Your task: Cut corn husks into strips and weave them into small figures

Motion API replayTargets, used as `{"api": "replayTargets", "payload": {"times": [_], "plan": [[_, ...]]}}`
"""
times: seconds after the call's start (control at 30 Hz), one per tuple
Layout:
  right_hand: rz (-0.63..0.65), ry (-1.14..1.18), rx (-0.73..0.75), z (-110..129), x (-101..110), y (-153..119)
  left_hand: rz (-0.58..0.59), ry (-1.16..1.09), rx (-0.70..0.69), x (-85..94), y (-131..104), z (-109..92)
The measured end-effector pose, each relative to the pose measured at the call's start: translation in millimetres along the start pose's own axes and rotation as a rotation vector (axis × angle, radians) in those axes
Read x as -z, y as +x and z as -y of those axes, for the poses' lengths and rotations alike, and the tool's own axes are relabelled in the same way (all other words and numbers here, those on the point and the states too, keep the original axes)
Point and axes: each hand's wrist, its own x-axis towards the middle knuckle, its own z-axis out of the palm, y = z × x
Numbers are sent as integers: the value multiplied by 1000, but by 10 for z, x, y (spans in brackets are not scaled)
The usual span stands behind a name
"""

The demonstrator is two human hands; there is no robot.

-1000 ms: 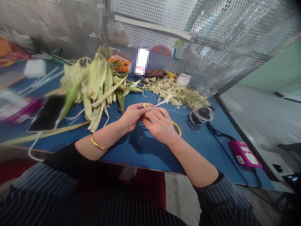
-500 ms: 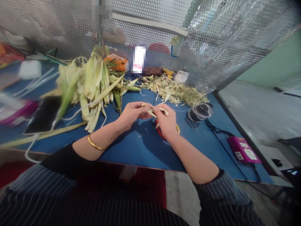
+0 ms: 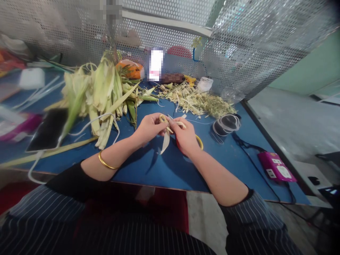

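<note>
Before me, my left hand point(image 3: 151, 128) pinches a pale corn husk strip point(image 3: 165, 141) between thumb and fingers. The strip is bent into a small loop at the fingertips, and one pointed end hangs down towards the table. My right hand point(image 3: 186, 136) is closed against the same strip, its fingertips meeting those of the left. A small grey pointed tip shows by the right fingertips; I cannot tell what it belongs to. Beneath the right palm a round yellow edge point(image 3: 199, 142) and some red show, mostly covered by the hand.
A pile of corn husks point(image 3: 102, 92) lies left on the blue table point(image 3: 154, 170). Behind my hands are husk scraps point(image 3: 191, 97). A black spool with white cord point(image 3: 226, 124) and a magenta box point(image 3: 276, 166) stand right. A phone point(image 3: 47, 129) with a white cable lies left.
The husk strip has been turned; its pointed end now hangs down between my hands, and a loop stands up at the fingertips. Both hands stay close together.
</note>
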Motion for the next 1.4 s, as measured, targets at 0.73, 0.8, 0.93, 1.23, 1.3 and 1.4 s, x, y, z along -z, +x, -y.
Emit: {"api": "replayTargets", "payload": {"times": [0.73,0.8,0.93,1.23,1.3,1.4], "plan": [[47,-20,-5,29,19,-11,47,-47,113,32,14,-17],[60,-109,36,47,42,1,60,-55,132,48,24,-24],[6,-464,241,102,104,14,82,-106,170,84,38,-24],[25,-958,850,135,178,-16,-16,-311,287,124,60,-55],[101,-1025,987,162,210,-5,-56,-327,306,124,62,-66],[194,-1076,1079,201,275,37,-59,-321,338,125,67,-62]]}}
